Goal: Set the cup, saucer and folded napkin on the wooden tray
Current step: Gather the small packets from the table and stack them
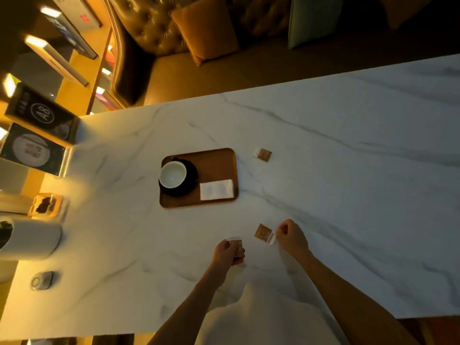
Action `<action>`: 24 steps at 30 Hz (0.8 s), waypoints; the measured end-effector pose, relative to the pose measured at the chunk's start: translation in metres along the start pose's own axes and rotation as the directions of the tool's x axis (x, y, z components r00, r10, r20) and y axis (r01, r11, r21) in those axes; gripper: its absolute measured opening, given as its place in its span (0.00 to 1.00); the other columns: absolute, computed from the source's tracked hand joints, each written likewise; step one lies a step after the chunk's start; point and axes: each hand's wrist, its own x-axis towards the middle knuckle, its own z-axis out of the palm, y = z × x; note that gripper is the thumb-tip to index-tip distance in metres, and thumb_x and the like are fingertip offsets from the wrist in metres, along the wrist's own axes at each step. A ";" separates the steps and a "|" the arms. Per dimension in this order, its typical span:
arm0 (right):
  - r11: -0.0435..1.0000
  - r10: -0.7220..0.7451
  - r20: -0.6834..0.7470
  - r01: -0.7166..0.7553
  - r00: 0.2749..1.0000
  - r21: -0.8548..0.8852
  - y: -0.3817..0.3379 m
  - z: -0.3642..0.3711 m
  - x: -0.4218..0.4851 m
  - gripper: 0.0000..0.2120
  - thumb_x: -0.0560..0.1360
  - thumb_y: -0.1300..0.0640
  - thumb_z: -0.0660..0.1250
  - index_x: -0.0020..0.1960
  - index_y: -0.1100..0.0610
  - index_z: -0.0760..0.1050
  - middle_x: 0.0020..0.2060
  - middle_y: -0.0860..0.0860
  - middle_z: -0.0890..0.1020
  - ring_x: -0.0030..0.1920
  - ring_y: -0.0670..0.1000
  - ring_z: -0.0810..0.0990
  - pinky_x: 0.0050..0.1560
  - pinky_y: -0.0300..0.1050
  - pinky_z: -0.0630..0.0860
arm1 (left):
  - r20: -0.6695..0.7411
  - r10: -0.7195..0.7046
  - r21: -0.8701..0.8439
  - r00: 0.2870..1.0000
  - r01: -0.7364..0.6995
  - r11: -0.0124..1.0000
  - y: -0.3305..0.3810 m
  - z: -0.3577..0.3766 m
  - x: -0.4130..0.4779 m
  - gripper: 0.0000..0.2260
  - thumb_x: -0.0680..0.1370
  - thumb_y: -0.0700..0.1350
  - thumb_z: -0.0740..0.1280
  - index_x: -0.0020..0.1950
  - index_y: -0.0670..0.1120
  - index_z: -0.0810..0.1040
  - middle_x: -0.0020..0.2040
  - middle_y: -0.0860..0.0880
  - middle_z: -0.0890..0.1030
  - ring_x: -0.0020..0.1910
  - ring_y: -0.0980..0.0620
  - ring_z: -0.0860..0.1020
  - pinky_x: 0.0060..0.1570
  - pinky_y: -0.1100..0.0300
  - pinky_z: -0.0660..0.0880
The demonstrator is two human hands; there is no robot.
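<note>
A wooden tray (216, 158) lies on the marble table. On its left side a black saucer (191, 181) carries a cup (173, 175) with a white inside. A folded white napkin (217, 190) lies on the tray's near right corner. My left hand (227, 252) is closed around a small brown packet (236, 241) near the table's front. My right hand (292, 236) pinches the white end of another brown packet (263, 232) that rests on the table.
A third brown packet (263, 154) lies right of the tray. At the left edge stand a white cylindrical container (32, 239), a small glass dish (46, 205), a round metal object (41, 280) and upright sign cards (39, 113). A tufted sofa with cushions sits beyond the table.
</note>
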 end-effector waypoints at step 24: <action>0.938 -0.310 0.145 0.278 0.940 0.208 -0.027 -0.059 -0.045 0.07 0.79 0.63 0.60 0.47 0.55 0.76 0.46 0.61 0.79 0.41 0.56 0.78 0.39 0.48 0.81 | 0.159 0.124 0.023 0.979 -0.129 0.991 0.035 -0.017 -0.049 0.13 0.80 0.36 0.57 0.63 0.36 0.72 0.54 0.39 0.83 0.37 0.48 0.81 0.29 0.62 0.69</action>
